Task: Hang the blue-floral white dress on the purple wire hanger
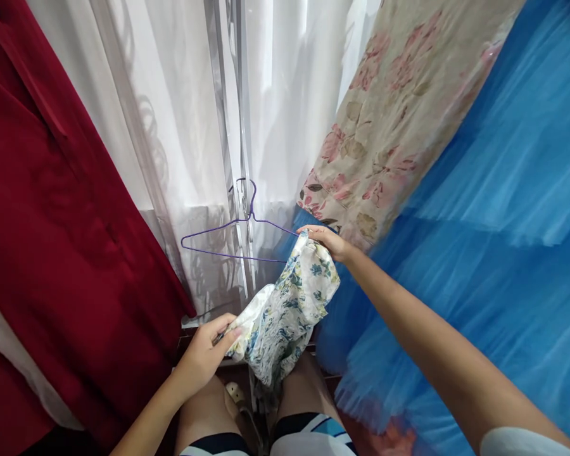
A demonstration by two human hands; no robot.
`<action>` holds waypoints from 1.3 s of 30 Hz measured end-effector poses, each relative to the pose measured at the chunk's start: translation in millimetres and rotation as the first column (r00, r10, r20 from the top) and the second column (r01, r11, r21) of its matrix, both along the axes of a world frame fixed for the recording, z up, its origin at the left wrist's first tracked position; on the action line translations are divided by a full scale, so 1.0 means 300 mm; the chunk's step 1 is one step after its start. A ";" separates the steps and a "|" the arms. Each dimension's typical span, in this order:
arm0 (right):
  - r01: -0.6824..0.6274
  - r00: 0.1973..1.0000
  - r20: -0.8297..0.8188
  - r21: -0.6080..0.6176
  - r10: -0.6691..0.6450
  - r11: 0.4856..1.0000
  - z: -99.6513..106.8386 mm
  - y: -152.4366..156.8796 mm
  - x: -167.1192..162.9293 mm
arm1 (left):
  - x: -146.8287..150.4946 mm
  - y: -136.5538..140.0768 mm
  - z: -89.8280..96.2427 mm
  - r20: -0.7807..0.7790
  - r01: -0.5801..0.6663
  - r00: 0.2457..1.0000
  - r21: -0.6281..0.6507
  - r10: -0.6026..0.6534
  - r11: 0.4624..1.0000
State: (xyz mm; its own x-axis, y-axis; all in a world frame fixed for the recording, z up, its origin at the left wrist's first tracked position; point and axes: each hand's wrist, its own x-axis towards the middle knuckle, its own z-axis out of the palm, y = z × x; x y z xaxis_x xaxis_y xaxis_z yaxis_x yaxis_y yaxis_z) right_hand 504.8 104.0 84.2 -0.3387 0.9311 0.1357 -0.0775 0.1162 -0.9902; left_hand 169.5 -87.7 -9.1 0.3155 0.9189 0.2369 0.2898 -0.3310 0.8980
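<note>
A purple wire hanger [209,228] hangs by its hook on a thin white upright in front of me. Its right end goes out of sight into a white garment with a blue and yellow floral print [299,297], while its left end is bare. My right hand [325,239] grips the garment's upper right edge, at that hidden end of the hanger. Lower down, my left hand [211,345] pinches the garment's left edge between thumb and fingers, apart from the hanger. The cloth droops in folds between both hands, above my legs.
White sheer curtains [171,114] hang behind the hanger. To the left is a red curtain or cloth [71,209]. On the right hang a beige cloth with pink flowers [380,126] and blue tulle [494,253]. A light-coloured shoe or slipper [235,392] shows below.
</note>
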 end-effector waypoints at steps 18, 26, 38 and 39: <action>-0.083 0.995 -0.062 0.025 0.084 0.996 0.041 -0.096 -0.077 | -0.045 -0.046 -0.123 0.016 -0.049 0.999 -0.027 0.050 0.998; -0.129 0.991 0.053 0.081 0.124 0.988 0.139 -0.110 -0.163 | -0.359 0.233 -0.109 -0.384 -0.244 0.813 0.459 0.438 0.854; -0.223 0.972 0.070 -0.043 0.226 0.974 0.164 -0.110 -0.157 | -0.354 0.627 0.257 -0.115 -0.390 0.857 0.490 0.502 0.779; -0.242 0.968 0.047 -0.080 0.246 0.967 0.152 -0.111 -0.161 | -0.331 0.623 0.290 -0.083 -0.395 0.864 0.498 0.496 0.772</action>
State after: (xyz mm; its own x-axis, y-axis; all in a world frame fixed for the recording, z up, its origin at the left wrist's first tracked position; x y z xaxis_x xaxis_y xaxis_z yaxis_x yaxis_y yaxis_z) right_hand 456.6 70.7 129.8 -0.5618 0.8261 0.0450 -0.0388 0.0281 -0.9989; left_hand 70.2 99.2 77.8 -0.0170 0.7716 0.6359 0.6603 -0.4690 0.5866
